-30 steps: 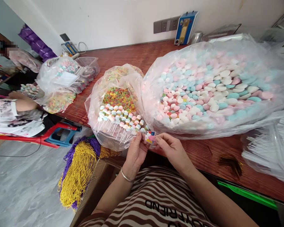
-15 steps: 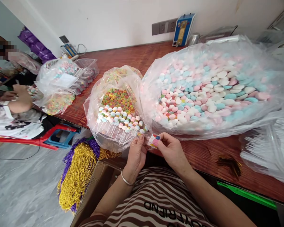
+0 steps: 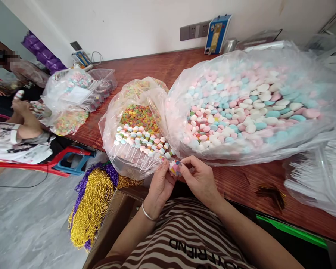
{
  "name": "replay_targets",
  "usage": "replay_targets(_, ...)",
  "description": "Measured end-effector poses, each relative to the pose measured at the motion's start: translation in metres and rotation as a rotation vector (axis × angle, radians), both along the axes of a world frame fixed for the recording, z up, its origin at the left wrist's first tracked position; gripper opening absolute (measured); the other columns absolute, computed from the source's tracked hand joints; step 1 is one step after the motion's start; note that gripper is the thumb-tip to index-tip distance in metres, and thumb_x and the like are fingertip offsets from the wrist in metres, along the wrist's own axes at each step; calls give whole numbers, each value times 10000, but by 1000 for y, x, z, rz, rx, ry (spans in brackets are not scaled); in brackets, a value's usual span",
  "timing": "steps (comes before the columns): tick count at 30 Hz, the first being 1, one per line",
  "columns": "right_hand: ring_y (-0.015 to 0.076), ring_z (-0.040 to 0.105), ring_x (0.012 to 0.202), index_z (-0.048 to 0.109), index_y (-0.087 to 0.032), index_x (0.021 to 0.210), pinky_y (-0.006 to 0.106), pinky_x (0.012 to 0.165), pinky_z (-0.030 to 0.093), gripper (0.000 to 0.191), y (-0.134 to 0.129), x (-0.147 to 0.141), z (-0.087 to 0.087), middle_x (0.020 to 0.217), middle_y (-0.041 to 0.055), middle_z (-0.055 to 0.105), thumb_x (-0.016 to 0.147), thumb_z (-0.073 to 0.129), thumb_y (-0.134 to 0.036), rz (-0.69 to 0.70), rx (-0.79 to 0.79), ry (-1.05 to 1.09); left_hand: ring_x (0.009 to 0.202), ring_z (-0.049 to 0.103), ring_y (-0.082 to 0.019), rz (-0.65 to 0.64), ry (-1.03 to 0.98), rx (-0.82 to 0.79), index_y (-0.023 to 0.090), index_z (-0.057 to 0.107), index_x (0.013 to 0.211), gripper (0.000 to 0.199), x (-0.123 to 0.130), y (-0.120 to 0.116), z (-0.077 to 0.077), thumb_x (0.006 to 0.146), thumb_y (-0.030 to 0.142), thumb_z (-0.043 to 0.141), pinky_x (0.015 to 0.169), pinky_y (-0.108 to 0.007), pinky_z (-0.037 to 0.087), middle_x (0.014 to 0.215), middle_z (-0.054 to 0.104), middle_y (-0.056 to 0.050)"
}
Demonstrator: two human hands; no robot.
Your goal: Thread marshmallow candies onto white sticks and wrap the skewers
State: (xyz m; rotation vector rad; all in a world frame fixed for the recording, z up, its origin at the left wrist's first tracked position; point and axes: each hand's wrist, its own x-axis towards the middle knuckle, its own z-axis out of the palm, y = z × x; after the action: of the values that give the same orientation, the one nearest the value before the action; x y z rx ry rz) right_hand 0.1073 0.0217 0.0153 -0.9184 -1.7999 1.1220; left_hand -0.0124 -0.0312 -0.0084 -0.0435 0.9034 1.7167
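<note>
A small clear plastic packet with a colourful print [image 3: 174, 167] is held between my two hands at the table's front edge. My left hand [image 3: 160, 188] pinches its left side between thumb and fingers. At its right end, my right hand [image 3: 200, 179] grips it with thumb and forefinger. What the packet holds, if anything, is hard to make out. Just beyond my left hand, several pastel candy skewers on white sticks [image 3: 140, 141] lie on an open plastic bag of small orange and green rings [image 3: 140, 116].
A large clear bag of flat pastel candies [image 3: 249, 108] covers the table's right half. White sticks [image 3: 315, 183] and dark gold twist ties [image 3: 271, 196] lie at right. Gold and purple bead strings [image 3: 93, 205] hang beside a cardboard box [image 3: 109, 220]. A co-worker [image 3: 22, 130] sits at left.
My right hand has moved left, closer to my left hand, and the printed packet has shifted left with it, now bunched. The co-worker's hand has risen with a small wrapped piece.
</note>
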Motion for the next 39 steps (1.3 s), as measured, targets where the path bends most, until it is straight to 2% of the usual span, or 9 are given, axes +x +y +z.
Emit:
replay_targets(6, 156, 622, 723, 650, -205, 1032, 264, 661, 501, 150, 3, -3, 1, 855, 10, 658, 886, 619, -185, 39, 32, 11, 642, 625, -91, 5, -31, -1, 145, 684, 922, 353, 2, 1, -1, 735, 364, 887, 614, -205, 537, 809, 710, -14)
replay_targets(12, 214, 621, 863, 630, -222, 852, 337, 785, 482, 143, 8, -4, 2, 853, 39, 660, 969, 548, -208, 49, 223, -48, 570, 547, -50, 23, -20, 47, 143, 655, 809, 348, 2, -1, -2, 693, 339, 918, 586, -170, 503, 711, 655, 26)
replay_targets(15, 203, 626, 834, 626, -223, 981, 331, 775, 497, 53, 6, -7, 4, 923, 45, 663, 944, 589, -225, 57, 149, -45, 613, 584, -67, 34, -42, 55, 146, 664, 833, 298, 2, 0, -3, 758, 345, 873, 606, -180, 517, 752, 670, 7)
replay_targets(20, 183, 628, 805, 603, -219, 1099, 311, 774, 513, 184, 2, -10, 13, 884, 26, 656, 920, 578, -192, 116, 56, -18, 702, 639, -96, 76, -45, 39, 172, 690, 964, 236, 0, -1, -2, 852, 353, 792, 649, -208, 549, 890, 711, -23)
replay_targets(24, 191, 640, 875, 624, -207, 1108, 326, 819, 524, 189, 3, -15, 19, 1012, 60, 669, 936, 599, -280, 133, 25, 55, 620, 563, -72, 148, -59, 101, 170, 647, 827, 241, -27, -11, 10, 876, 374, 765, 602, -192, 503, 726, 612, 22)
replay_targets(27, 191, 647, 840, 658, -206, 1056, 310, 736, 534, 173, 4, -41, 13, 956, 49, 687, 923, 606, -303, 257, -182, 63, 548, 464, -55, 272, -5, 225, 167, 545, 674, 368, -64, -30, 22, 862, 381, 778, 551, -178, 444, 598, 470, 57)
replay_targets(32, 121, 570, 464, 589, -205, 896, 246, 405, 441, 72, 1, -132, -9, 758, -5, 660, 915, 602, -273, 391, -952, 57, 551, 453, -47, 497, 67, 316, 165, 512, 678, 401, -111, -69, 29, 782, 341, 857, 553, -181, 435, 625, 476, 67)
replay_targets(36, 123, 573, 427, 483, -213, 784, 246, 364, 441, 185, 5, -197, -18, 700, 1, 635, 924, 590, -270, 328, -1049, 62, 574, 452, -53, 491, 88, 313, 169, 519, 686, 387, -122, -82, 21, 800, 351, 840, 576, -182, 437, 657, 488, 56)
replay_targets(39, 99, 500, 393, 440, -227, 735, 207, 342, 361, 243, 8, -217, -20, 587, -40, 562, 916, 592, -287, 272, -1040, 96, 569, 437, -56, 475, 61, 285, 171, 538, 698, 366, -122, -77, 16, 822, 372, 817, 569, -184, 427, 652, 468, 56)
